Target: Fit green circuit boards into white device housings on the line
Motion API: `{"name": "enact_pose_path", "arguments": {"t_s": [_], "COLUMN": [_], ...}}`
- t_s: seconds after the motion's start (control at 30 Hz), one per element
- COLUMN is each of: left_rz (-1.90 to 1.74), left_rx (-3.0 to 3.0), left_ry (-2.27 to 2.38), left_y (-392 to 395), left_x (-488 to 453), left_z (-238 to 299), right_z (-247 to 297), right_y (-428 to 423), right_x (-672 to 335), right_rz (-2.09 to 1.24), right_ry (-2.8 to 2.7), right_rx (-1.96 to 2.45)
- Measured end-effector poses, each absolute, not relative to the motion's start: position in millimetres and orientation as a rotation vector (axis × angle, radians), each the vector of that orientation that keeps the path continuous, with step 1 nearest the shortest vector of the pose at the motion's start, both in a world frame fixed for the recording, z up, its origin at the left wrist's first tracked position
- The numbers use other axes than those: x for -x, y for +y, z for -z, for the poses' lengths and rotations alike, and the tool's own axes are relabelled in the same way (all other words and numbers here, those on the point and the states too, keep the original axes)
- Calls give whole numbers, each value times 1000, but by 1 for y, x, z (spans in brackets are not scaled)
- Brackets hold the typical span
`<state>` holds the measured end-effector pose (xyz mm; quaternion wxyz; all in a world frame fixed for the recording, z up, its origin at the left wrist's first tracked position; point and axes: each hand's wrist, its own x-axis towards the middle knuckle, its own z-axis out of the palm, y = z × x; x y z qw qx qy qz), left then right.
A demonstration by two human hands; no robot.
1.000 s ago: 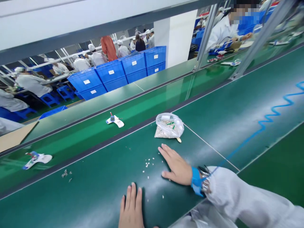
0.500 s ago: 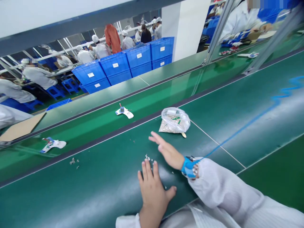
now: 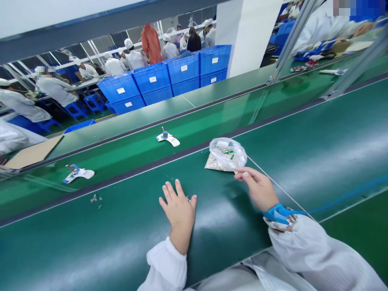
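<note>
Left hand (image 3: 178, 208) flat and empty on green worktable (image 3: 136, 238), fingers spread; small white pieces (image 3: 188, 199) near thumb. Right hand (image 3: 259, 189) nearly pinched at near edge of clear plastic bag (image 3: 228, 159), on worktable; whether gripping, cannot tell.

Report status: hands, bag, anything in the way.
Left hand spread palm-down over green worktop. Right hand at near edge of clear plastic bag, grip unclear. Loose white pieces partly hidden by left hand.

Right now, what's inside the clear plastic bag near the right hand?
The plastic bag shows many small pale pieces inside, with some green bits among them. Anything deeper beneath is covered, so I cannot tell what's there.
</note>
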<state>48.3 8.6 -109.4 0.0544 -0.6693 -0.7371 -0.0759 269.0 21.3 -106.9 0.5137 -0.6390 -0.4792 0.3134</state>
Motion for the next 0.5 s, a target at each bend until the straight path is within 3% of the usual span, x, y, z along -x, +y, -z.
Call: {"name": "enact_pose_path", "arguments": {"t_s": [0.3, 0.5], "left_rz": [-65, -65], "left_rx": [2059, 2198], "left_ry": [-2396, -2371], "left_y": [-72, -32], "left_x": [15, -16], "left_z": [105, 116], "right_z": [92, 94], "right_y": [24, 62], "right_x": [-287, -303], "right_rz": [-562, -502], "right_ry": [-1105, -1158], "right_rx": [1713, 1889]}}
